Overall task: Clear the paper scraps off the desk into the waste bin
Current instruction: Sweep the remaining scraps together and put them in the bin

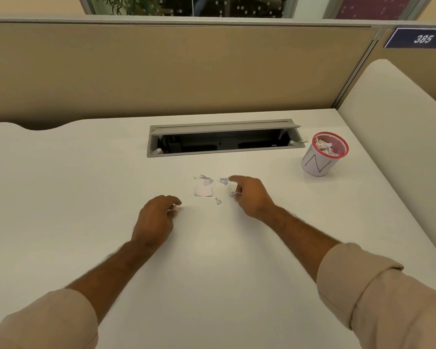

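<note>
Right hand [249, 196] pinches a scrap, left hand [156, 215] curls loosely; small torn white paper scraps [204, 190] may scatter before reaching the red-rimmed mesh waste bin [324, 154] at two o'clock.

- I see my left hand [159, 215] over the white desk [86, 185], fingers loosely curled, holding nothing that I can make out; it sits just left of the paper scraps [204, 190]
- My right hand [249, 195] is at the scraps' right edge, forefinger stretched toward a small piece; a thin scrap seems pinched under its lower fingers, though it is too small to be sure
- The waste bin [320, 159], red-rimmed mesh with crumpled paper inside, stands well apart at the far right
- An open cable hatch [224, 138] lies beyond the scraps; a sign [422, 38] reads 385
</note>
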The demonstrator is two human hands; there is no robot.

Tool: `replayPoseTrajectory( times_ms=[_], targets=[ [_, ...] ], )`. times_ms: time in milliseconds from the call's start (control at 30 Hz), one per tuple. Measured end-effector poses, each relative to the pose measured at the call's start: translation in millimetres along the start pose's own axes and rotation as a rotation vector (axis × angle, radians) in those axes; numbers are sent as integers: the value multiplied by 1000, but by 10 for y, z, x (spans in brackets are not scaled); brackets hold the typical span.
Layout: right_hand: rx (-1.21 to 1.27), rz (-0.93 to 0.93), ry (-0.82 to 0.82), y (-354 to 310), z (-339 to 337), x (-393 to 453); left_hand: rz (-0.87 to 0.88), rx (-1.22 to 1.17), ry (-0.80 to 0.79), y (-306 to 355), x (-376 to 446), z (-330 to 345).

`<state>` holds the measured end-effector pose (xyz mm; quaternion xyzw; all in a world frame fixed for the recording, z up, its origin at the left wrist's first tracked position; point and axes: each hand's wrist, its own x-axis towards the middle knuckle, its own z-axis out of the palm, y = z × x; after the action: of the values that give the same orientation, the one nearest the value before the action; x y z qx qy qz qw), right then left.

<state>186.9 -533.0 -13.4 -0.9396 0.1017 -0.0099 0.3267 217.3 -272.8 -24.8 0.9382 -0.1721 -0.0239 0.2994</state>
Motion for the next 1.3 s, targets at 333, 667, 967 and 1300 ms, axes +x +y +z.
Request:
replayPoseTrajectory(
  times_ms=[333, 667, 967, 1300],
  targets=[
    [-306, 80, -209, -197, 88, 431, 13, 8, -4, 163, 140, 127],
    [755, 251, -81, -224, -18, -241, -256, -504, 94, 607, 219, 90],
    [1317, 454, -219, -358, 141, -719, -368, -906, -31, 1048, -128, 193],
    [2020, 559, -165, -305, 125, -925, 42, -632, 34, 1382, -482, 326]
  ],
)
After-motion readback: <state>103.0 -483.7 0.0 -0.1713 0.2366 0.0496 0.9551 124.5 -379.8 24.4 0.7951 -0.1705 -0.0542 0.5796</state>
